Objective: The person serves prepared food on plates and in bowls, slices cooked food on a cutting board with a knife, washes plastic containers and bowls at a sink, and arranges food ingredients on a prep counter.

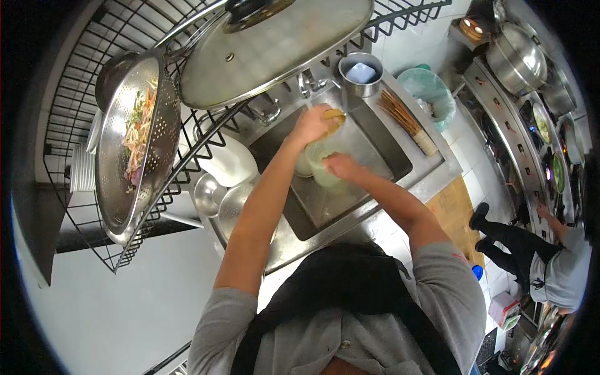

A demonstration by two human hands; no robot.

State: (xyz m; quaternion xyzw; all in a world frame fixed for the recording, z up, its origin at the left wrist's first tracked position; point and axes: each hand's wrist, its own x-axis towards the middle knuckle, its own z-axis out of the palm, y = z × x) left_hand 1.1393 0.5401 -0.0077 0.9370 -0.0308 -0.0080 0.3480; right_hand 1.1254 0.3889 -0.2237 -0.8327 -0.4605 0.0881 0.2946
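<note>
Over the metal sink (381, 140), my left hand (311, 127) is closed round a yellow sponge (334, 117) near the faucet (306, 83). Lower and to the right, my right hand (342, 167) has its fingers wrapped on the edge of a pale green translucent container (325, 169). The container is tilted inside the basin, and its exact shape is blurred. A pale round item beside it is partly hidden by my left arm.
A rack above holds a colander (164, 140) with shredded vegetables and a glass lid (275, 53). Around the sink are a metal pot (361, 87), a bundle of sticks (400, 115), a white jug (228, 159) and a lined bin (431, 87). Another person (556, 262) stands at the stove, right.
</note>
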